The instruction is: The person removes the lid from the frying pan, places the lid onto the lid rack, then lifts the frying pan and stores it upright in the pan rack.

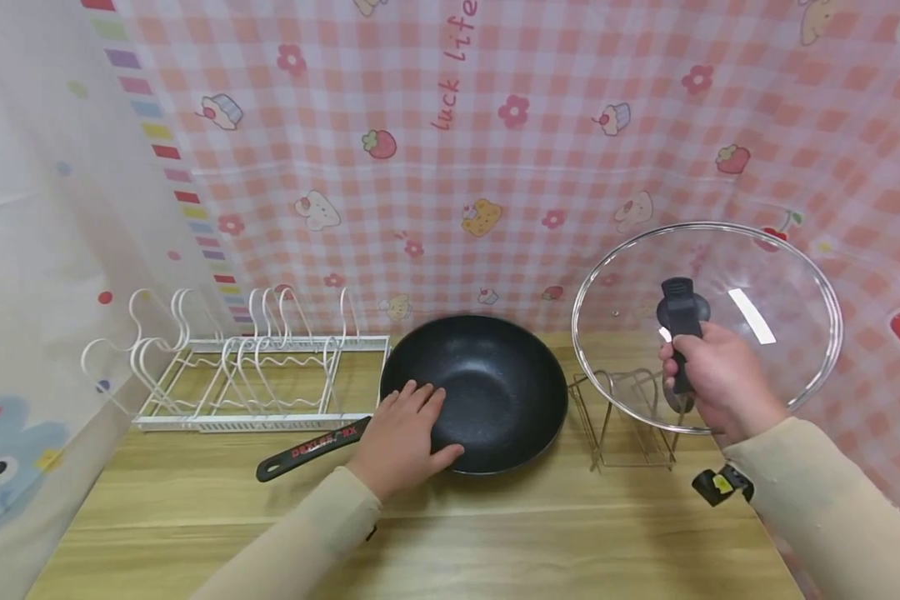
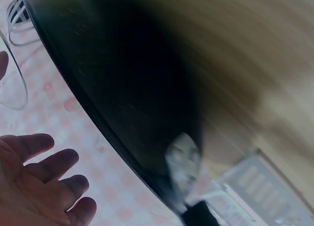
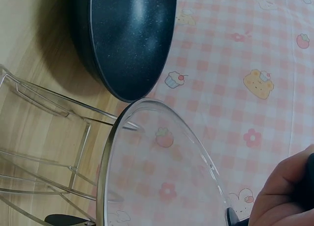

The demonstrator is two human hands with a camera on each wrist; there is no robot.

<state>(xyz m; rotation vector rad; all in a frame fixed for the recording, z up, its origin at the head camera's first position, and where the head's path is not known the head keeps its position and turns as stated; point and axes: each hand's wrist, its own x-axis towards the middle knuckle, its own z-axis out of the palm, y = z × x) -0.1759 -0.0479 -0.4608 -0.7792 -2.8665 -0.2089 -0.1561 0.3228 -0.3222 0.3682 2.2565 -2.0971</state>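
The black pan (image 1: 495, 396) sits on the wood-grain surface (image 1: 495, 542), roughly in the middle, hollow side up, its handle (image 1: 311, 451) reaching out to the left and slightly near. The left hand (image 1: 399, 440) is over the pan's near left edge, its fingers extended and a little spread, the thumb apart; nothing is in its grasp. From the left wrist, a gap shows between its fingertips and the pan's rim.

On the right, the right hand (image 1: 731, 375) has its fingers wrapped around the black grip (image 1: 678, 321) of the glass lid (image 1: 787, 279). The lid is tipped up steeply, its grip side facing the person. In the head view, its lower edge overlaps the wire stand (image 1: 633, 465); whether the two touch, I cannot tell. The stand is on the surface just right of the pan.

To the left of the pan is a white rack (image 1: 251, 423) with looped dividers. Behind everything, at the far side, hangs a pink checked cloth (image 1: 420, 158). A dark strap (image 1: 722, 483) shows near the right cuff.
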